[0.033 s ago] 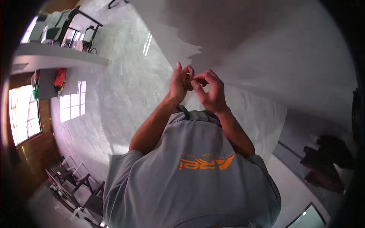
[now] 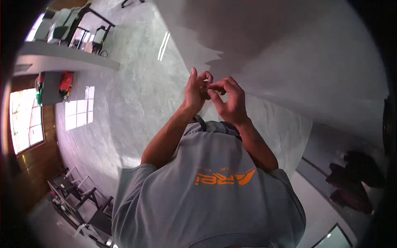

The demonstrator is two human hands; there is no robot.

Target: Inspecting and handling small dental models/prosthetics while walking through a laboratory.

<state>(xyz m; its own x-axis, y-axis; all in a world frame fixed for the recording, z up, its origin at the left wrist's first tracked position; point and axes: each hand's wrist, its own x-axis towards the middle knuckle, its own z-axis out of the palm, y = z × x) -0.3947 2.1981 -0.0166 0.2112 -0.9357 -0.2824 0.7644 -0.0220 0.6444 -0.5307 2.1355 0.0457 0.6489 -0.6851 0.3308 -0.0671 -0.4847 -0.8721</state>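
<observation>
My left hand (image 2: 194, 91) and my right hand (image 2: 231, 101) meet in front of my waist. On the left hand the thumb points up while the other fingers curl inward. The right hand's thumb and index finger pinch together against the left fingertips. Whatever lies between the fingers, if anything, is too small or hidden to name. Both hands are held in the air near a large grey surface (image 2: 264, 53) with a dark shadow on it. Just below them is the dark strap or band (image 2: 200, 122) at the front of my grey shirt (image 2: 248, 206).
Pale marbled floor (image 2: 132, 87) spreads around me. A bright window (image 2: 27, 120) is at far left, with dark chairs (image 2: 80, 192) below it. Red items (image 2: 66, 86) hang near a partition (image 2: 70, 58). Dark cloth-like items (image 2: 351, 182) lie at right.
The surroundings shift slightly in the picture, with the upper-left furniture a little further right and higher. My hands keep nearly the same pose.
</observation>
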